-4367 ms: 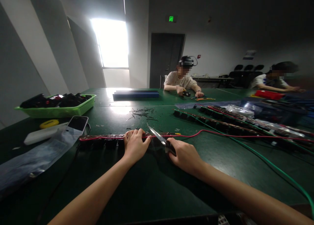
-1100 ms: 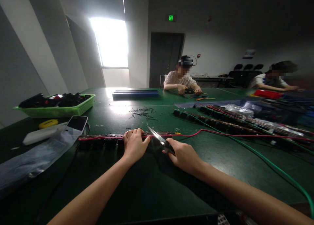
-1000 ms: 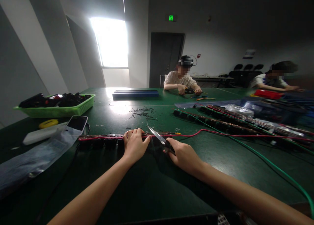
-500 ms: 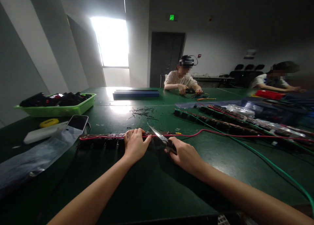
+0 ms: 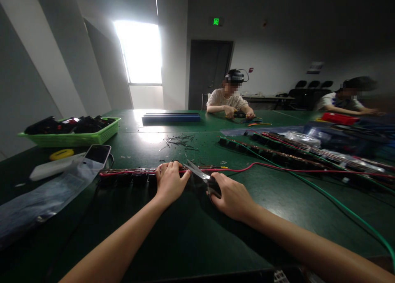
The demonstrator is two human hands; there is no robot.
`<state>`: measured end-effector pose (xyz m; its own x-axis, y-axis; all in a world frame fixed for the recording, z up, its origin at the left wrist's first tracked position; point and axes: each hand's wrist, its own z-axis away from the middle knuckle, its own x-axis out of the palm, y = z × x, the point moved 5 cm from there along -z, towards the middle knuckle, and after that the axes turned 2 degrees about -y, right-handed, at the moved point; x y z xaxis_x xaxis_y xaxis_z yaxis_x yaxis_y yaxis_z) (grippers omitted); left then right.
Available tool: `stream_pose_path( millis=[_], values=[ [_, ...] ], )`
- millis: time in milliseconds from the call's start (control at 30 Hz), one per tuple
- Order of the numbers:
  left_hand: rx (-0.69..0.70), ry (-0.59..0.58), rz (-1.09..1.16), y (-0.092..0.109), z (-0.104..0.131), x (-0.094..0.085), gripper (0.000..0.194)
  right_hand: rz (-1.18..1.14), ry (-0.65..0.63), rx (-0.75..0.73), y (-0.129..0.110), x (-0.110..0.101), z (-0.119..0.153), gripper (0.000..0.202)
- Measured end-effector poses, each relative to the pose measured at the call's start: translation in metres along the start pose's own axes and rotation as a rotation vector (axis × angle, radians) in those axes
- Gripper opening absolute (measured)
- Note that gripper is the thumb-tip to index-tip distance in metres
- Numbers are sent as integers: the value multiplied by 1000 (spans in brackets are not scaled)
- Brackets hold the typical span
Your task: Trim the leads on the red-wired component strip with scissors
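Note:
My right hand (image 5: 233, 194) is closed around the dark handles of a pair of scissors (image 5: 199, 171). The blades stand slightly apart, their tips close to my left thumb. My left hand (image 5: 171, 180) grips a long black strip of parts (image 5: 129, 176), with its fingers over the far edge and the thumb on the near side. Along this strip runs a red wire (image 5: 237, 170), which carries on to the right across the table. What lies under my left fingers is hidden.
Cut black bits (image 5: 179, 141) lie beyond my hands. At left are a green basket (image 5: 74, 139) of black parts, a phone (image 5: 98, 153) and a plastic bag (image 5: 52, 196). More wired strips (image 5: 277, 151) and a green wire (image 5: 339, 204) lie right. Two people sit across the table.
The scissor blades have parted and their tips have shifted slightly left, towards my left thumb. My left hand and the strip have stayed in place.

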<state>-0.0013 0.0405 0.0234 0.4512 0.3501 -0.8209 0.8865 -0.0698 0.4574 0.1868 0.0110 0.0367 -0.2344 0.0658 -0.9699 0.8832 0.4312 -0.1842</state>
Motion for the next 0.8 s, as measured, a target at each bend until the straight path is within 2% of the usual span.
stream_pose_path(
  millis=[800],
  values=[
    [12, 8, -21, 0, 0, 2, 27, -9, -20, -54, 3, 2, -2, 42]
  ],
)
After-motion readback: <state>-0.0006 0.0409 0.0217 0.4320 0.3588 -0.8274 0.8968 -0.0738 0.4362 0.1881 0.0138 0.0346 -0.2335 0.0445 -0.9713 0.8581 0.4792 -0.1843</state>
